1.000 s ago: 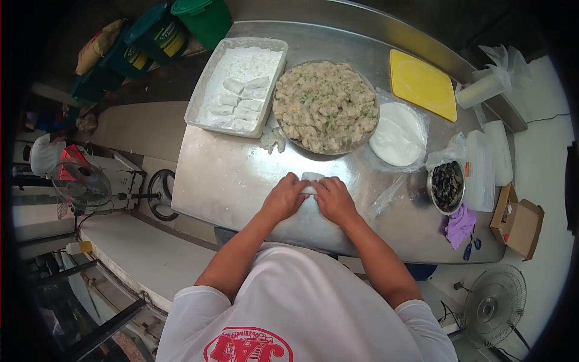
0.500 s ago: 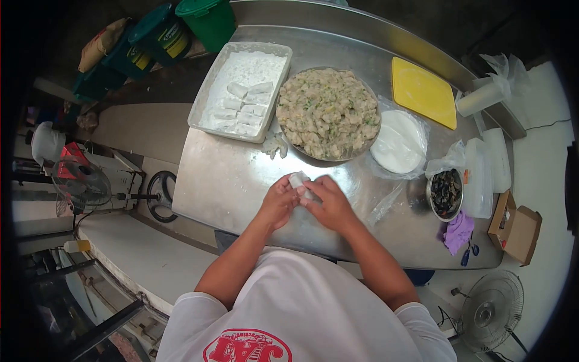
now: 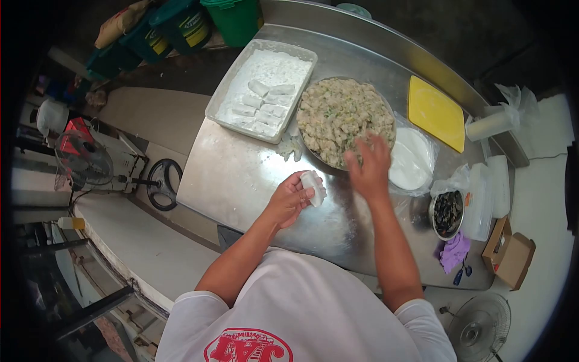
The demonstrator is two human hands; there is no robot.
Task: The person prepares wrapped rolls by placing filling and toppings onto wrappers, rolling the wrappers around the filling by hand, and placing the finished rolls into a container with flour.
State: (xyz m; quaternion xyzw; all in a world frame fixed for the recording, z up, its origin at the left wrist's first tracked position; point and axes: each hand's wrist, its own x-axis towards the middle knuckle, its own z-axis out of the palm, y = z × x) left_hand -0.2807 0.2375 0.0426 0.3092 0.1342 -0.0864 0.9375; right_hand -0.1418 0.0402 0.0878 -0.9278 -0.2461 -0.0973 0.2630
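My left hand [image 3: 292,201] is closed around a small white wrapped roll [image 3: 312,187], held upright above the steel table. My right hand [image 3: 371,166] is over the near right edge of a big round bowl of pale minced filling [image 3: 344,114] flecked with green. Its fingers are apart and slightly blurred, and I see nothing in them; whether they touch the filling I cannot tell. Left of the bowl, a white tray [image 3: 212,108] of white powder holds several similar rolls [image 3: 260,107]. A stack of round white wrappers [image 3: 412,160] lies on plastic to the right.
A yellow lid [image 3: 435,113] lies at the back right. Further right are a bowl of dark pieces [image 3: 447,214], a purple cloth [image 3: 455,252], clear containers [image 3: 478,202] and an open cardboard box [image 3: 509,253]. Bits of filling [image 3: 291,146] lie beside the tray.
My right hand has let go of the roll and moved up and right to the filling bowl. My left hand keeps the roll. The whole view has shifted slightly.
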